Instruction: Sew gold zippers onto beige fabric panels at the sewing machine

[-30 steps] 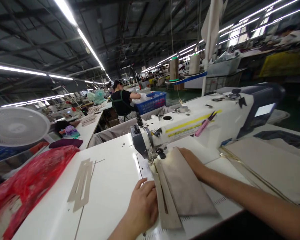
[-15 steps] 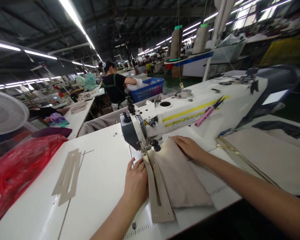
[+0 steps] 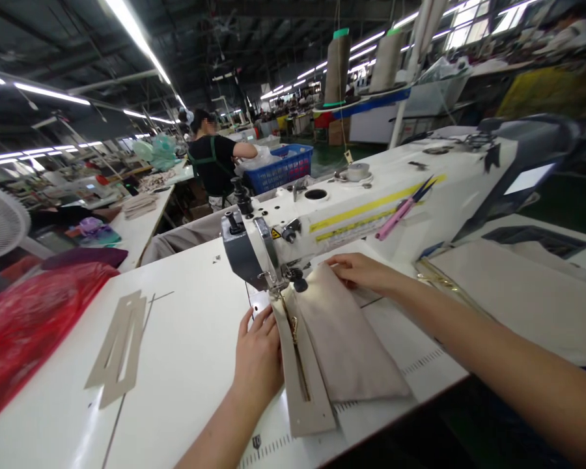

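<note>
The beige canvas panel [image 3: 344, 345] with gold zipper [image 3: 297, 352] lies at 5 o'clock from the sewing machine's presser foot [image 3: 275, 283]. The left hand [image 3: 258, 355], open, abuts the panel's edge; the right hand [image 3: 361, 273], open, lies flat on top at 3 o'clock.

Left hand [image 3: 258, 355] pressed against the edge of a zippered beige fabric strip [image 3: 306, 397]; right hand [image 3: 359, 272] flat on a folded beige fabric panel [image 3: 342, 339], just beside the presser foot [image 3: 276, 284] of a white industrial sewing machine [image 3: 366, 215]; pink-handled snips [image 3: 400, 213] lying on the machine's arm.
</note>
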A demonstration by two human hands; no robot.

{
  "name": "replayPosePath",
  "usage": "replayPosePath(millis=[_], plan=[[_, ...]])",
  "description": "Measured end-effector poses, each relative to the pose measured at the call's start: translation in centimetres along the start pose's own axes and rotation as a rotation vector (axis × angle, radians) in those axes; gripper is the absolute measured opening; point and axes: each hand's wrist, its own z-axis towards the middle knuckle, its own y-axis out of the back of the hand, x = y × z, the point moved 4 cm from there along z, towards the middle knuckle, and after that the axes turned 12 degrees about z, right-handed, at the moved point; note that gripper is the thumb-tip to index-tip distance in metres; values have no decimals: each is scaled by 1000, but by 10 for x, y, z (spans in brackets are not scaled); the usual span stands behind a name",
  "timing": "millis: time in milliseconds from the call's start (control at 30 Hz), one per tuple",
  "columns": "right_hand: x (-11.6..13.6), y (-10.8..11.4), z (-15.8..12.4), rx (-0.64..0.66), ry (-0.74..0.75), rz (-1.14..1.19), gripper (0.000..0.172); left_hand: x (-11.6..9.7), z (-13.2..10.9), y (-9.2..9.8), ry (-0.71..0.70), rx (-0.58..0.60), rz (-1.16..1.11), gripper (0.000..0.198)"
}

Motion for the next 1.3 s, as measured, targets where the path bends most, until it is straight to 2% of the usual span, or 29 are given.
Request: replayPosePath(millis=[100,267,367,433,533,633,767,833,933,1000,1067,1167,1300], plan=[[-1,-2,3,-34,137,-239,24,-1,0,0,-14,-3,21,32],[-4,1,1,-89,220,-338,19,-3,0,-1,-34,-24,56,34],[3,0,-3,-71,239,-372,28,-2,-2,-1,-21,-29,36,37],[8,-2,-7,-117,256,-452,34,-1,-2,-2,-13,-28,23,37],[12,-11,-11,-265,302,-835,37,-1,-2,-3,-17,-23,21,36],[11,-22,-12,-309,334,-1129,37,-1,-2,-3,-22,-17,22,33],[22,-31,-18,-339,379,-1194,23,-2,-4,-2,5,-30,-8,33],[31,-40,-27,-332,464,-1198,21,-1,-6,-1,25,-61,-38,31],[34,-67,-42,-166,686,-1022,21,4,-10,-1,107,-162,-62,31],[24,-86,-49,-53,778,-866,28,8,-13,-4,125,-220,-53,41],[9,-98,-49,-5,796,-817,38,8,-13,-9,54,-230,-41,49],[-7,-104,-45,22,796,-861,43,9,-12,-16,-76,-207,-40,43],[-8,-99,-42,53,840,-886,42,11,-9,-17,-144,-184,-40,42]])
